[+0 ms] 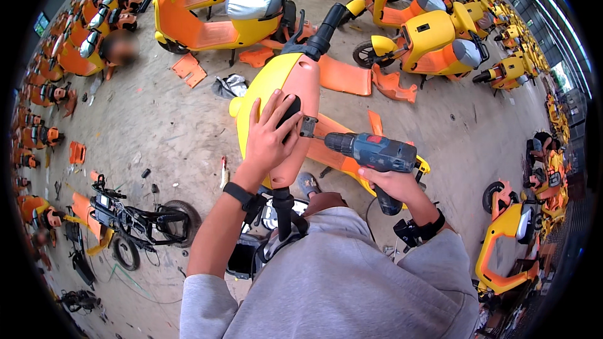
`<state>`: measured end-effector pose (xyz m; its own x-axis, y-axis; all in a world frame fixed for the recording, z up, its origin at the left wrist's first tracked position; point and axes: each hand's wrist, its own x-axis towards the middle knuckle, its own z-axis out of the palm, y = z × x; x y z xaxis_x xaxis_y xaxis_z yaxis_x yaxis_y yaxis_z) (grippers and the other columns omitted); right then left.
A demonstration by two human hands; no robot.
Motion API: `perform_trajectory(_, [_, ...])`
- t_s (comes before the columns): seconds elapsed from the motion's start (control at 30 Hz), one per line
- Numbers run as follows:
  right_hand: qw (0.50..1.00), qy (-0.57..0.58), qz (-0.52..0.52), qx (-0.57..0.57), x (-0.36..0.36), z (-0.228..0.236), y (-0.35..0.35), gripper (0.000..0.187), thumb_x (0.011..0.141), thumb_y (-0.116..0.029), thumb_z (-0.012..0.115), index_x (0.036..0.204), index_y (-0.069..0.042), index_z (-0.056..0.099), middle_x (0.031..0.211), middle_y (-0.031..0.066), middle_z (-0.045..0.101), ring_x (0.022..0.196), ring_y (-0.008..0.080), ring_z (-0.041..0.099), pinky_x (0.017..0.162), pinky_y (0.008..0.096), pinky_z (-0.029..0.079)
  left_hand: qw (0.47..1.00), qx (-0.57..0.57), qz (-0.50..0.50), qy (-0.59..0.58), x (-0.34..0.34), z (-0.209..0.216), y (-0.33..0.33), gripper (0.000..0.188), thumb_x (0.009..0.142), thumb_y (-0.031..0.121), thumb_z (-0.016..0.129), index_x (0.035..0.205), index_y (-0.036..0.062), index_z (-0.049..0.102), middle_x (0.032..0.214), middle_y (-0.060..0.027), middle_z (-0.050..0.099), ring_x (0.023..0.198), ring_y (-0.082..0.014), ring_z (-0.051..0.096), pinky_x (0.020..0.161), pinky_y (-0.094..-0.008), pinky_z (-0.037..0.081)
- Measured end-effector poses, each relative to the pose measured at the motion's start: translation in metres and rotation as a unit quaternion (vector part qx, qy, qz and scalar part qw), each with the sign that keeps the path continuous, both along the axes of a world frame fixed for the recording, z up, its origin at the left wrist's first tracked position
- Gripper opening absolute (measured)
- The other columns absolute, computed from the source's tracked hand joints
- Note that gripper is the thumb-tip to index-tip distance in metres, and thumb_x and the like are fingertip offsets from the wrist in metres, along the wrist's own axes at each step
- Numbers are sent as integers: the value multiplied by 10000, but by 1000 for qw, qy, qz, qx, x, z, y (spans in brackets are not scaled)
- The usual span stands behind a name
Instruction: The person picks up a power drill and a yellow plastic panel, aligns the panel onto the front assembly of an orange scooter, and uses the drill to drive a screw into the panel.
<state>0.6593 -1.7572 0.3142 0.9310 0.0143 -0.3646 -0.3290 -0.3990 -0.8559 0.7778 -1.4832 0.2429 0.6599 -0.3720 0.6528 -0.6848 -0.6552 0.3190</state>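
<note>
My left hand (pixel 270 135) lies with spread fingers over the orange and yellow handlebar cover (pixel 301 81) of a scooter, partly hiding a black oval panel (pixel 288 112). A blue-black cordless drill (pixel 377 152) is gripped by its handle in my right hand (pixel 394 186). The drill points left, its tip close to a small grey metal bracket (pixel 308 127) beside the panel. Whether the bit touches a screw there is too small to tell. Black handlebar grips stick out from the cover's far end (pixel 327 28) and near end (pixel 284 213).
A stripped scooter frame (pixel 147 223) lies at the left. Loose orange panels (pixel 188 70) are scattered on the concrete floor. Rows of yellow and orange scooters (pixel 251 19) stand around. Another person (pixel 541 144) is at the far right.
</note>
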Motion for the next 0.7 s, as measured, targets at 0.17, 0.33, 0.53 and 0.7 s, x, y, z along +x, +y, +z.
perform_trajectory(0.17, [986,-142,44,-75,-7,19,1,263,863,-191,741,1080,-49,702,965,60,734,886,183,685,822,329,527,1000,-2,-5,-2,0,0,0,279,783,131,712,1059,164,731,1364,-44,594,1364,-306,463,1114,-572,296])
perform_trajectory(0.33, [965,-186,104,-152,3,21,14,271,844,-149,741,1099,-73,690,976,64,732,887,175,697,787,329,539,1000,-7,2,0,0,1,1,272,784,138,719,1054,162,732,1364,-44,594,1362,-308,463,1115,-568,296])
perform_trajectory(0.53, [967,-227,58,-104,4,10,24,208,773,-112,768,962,-49,708,881,60,740,821,155,718,738,300,559,1000,-10,-2,-1,0,1,0,290,780,129,720,1067,166,733,1377,-45,586,1368,-312,455,1124,-555,289])
perform_trajectory(0.7, [962,-247,57,-102,6,8,26,198,780,-114,769,957,-48,709,869,56,740,804,155,719,735,301,561,1000,1,3,14,0,1,2,324,774,107,716,1091,174,737,1394,-48,576,1382,-322,439,1135,-540,281])
